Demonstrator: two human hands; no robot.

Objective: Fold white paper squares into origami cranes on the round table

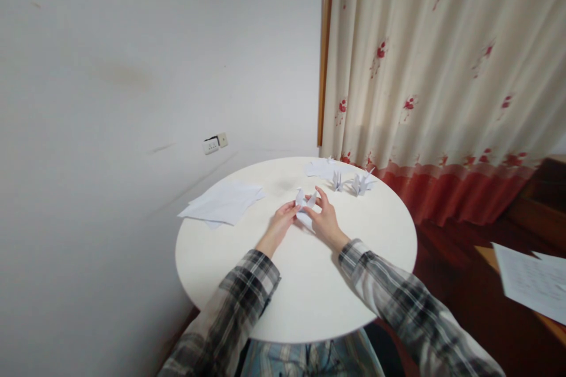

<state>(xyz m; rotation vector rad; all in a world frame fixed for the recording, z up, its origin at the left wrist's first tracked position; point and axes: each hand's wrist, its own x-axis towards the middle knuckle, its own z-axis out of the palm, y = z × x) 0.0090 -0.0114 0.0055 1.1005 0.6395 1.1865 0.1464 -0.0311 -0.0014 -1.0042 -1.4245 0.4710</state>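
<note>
A partly folded white paper figure [305, 219] is held just over the middle of the round white table [309, 288]. Two pointed flaps rise from its top, and a wider part hangs toward me. My left hand [283, 221] grips its left side, the fingers closed on the paper. On the other side my right hand [326, 218] pinches it near the right flap, with the index finger raised along that flap. The fingers cover part of the folds. Beyond my right hand stand folded paper cranes [361, 184], and a smaller crane [337, 181] is beside them.
Loose white sheets [227, 200] lie at the table's left edge, overhanging it slightly. More paper [318, 168] lies at the back. A wall with a socket [211, 146] borders the left, a curtain [411, 70] the back right. Written sheets [530, 280] rest on another surface at right.
</note>
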